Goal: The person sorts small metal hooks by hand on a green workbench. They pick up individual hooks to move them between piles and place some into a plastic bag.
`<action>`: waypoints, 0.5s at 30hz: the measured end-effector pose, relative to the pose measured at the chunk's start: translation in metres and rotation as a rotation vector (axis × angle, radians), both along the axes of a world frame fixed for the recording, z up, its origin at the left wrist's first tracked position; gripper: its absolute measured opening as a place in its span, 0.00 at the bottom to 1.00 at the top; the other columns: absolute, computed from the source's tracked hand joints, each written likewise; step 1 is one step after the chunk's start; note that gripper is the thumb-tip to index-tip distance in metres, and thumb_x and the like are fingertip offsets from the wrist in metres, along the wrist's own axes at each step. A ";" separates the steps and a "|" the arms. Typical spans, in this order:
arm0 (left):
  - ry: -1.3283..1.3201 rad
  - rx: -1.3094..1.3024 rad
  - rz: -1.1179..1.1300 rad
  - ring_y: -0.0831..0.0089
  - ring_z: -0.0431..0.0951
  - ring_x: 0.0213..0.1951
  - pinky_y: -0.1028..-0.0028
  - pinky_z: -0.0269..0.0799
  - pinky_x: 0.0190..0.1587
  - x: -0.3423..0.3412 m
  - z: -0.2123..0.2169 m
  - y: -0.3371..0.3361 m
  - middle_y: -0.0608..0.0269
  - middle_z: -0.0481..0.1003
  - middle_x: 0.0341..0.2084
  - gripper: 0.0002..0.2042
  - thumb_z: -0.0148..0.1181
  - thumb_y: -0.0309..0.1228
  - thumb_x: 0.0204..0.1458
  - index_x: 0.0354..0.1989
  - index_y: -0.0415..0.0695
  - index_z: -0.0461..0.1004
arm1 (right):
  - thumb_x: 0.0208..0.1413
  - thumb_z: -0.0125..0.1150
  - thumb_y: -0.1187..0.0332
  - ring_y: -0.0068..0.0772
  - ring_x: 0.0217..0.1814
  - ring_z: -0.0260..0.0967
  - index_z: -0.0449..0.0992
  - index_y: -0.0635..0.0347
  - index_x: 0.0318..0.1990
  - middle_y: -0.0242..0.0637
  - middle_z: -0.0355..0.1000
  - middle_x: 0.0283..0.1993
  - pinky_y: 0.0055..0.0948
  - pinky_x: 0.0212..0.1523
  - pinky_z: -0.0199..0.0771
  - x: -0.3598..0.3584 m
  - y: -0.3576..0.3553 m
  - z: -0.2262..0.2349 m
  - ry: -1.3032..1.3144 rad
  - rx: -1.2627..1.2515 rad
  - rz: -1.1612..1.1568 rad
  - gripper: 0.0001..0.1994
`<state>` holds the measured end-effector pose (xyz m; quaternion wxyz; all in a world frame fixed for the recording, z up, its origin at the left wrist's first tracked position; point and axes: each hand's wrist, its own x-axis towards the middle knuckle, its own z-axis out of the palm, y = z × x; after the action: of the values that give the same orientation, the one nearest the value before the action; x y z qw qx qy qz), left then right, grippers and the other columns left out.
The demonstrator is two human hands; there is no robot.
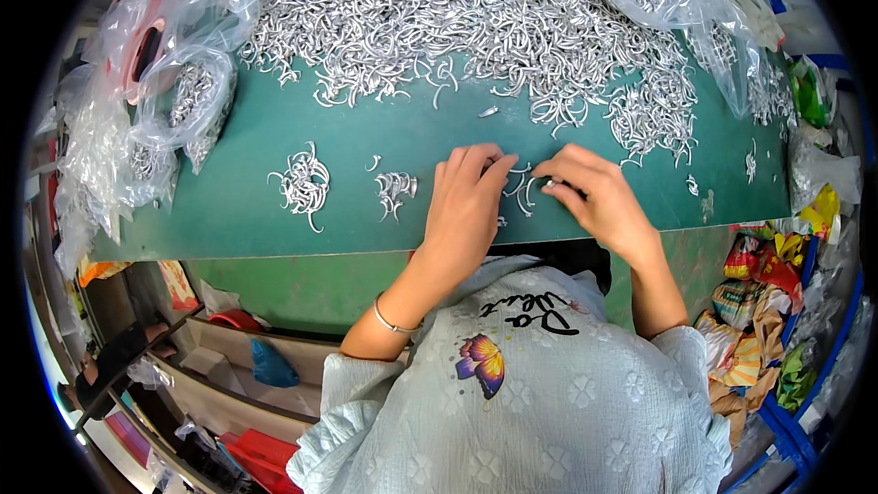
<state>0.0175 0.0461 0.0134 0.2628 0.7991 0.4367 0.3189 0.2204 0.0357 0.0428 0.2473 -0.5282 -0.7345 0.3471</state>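
A green table point(274, 220) fills the middle of the view, its far half buried under a wide heap of silver metal hooks point(439, 9) that runs nearly from edge to edge. Clear plastic bags point(101, 155) hang crumpled down the table's left side; one of them, rolled open at the mouth, holds more hooks point(187, 96), and behind it a red roll point(137, 46) shows through the film. Another clear bag point(677, 0) lies slumped over the heap at the far right.

To the right of the table, a blue crate point(786, 421) is stuffed with crushed snack wrappers point(759, 311) in red, yellow, orange and green — flat, shiny, creased packets, too crumpled to tell apart further. Below the table on the left are open wooden shelves point(238, 375) with a blue bag point(272, 366) and red pieces lying in them.

The person wears a pale blue textured top point(549, 402) with a butterfly patch point(483, 364) in purple and orange on it, and a thin bracelet point(391, 320) on the left wrist.

Both hands rest at the table's near edge, close together. The left hand point(466, 210) lies palm down, fingers curled, its tips touching a few loose hooks point(521, 187) between the hands. The right hand point(594, 197) pinches one of those hooks between thumb and forefinger.

Left of the hands sit two small sorted piles — a larger tangle point(302, 183) and a smaller bunch point(395, 190) — with a single hook point(487, 112) lying nearer the heap.
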 end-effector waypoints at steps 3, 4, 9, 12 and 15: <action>-0.004 -0.003 0.025 0.61 0.71 0.40 0.65 0.63 0.42 0.000 0.004 -0.002 0.61 0.71 0.38 0.13 0.62 0.19 0.47 0.42 0.41 0.77 | 0.50 0.63 0.78 0.48 0.37 0.69 0.76 0.61 0.41 0.41 0.68 0.35 0.41 0.37 0.69 -0.007 -0.001 -0.004 -0.105 0.161 0.060 0.10; -0.006 -0.007 0.041 0.61 0.71 0.39 0.65 0.63 0.42 -0.001 0.006 -0.004 0.62 0.71 0.37 0.11 0.64 0.20 0.46 0.40 0.42 0.77 | 0.49 0.64 0.78 0.49 0.38 0.68 0.76 0.61 0.40 0.42 0.68 0.34 0.42 0.38 0.69 -0.003 -0.001 -0.006 -0.109 0.145 0.088 0.10; 0.081 -0.056 -0.050 0.63 0.69 0.38 0.66 0.60 0.39 0.001 0.017 -0.015 0.64 0.70 0.34 0.11 0.69 0.25 0.43 0.35 0.44 0.77 | 0.49 0.65 0.78 0.48 0.35 0.67 0.75 0.63 0.40 0.42 0.68 0.33 0.41 0.36 0.69 0.003 -0.001 -0.001 0.029 -0.033 -0.055 0.10; 0.156 -0.060 -0.107 0.64 0.69 0.38 0.66 0.59 0.38 0.003 0.022 -0.018 0.64 0.70 0.34 0.10 0.69 0.26 0.43 0.35 0.44 0.77 | 0.49 0.65 0.78 0.47 0.33 0.67 0.75 0.63 0.40 0.42 0.68 0.33 0.40 0.34 0.68 0.006 -0.002 -0.003 0.044 -0.012 -0.060 0.10; 0.185 -0.067 -0.127 0.63 0.69 0.38 0.66 0.59 0.39 0.006 0.024 -0.016 0.63 0.70 0.34 0.10 0.69 0.26 0.43 0.35 0.44 0.77 | 0.49 0.65 0.79 0.44 0.30 0.67 0.75 0.63 0.40 0.41 0.68 0.32 0.37 0.32 0.68 0.006 -0.001 -0.003 0.061 -0.006 -0.043 0.10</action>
<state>0.0232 0.0301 0.0371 0.2676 0.8420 0.4180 0.2114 0.2269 0.0344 0.0396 0.2752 -0.5338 -0.7140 0.3598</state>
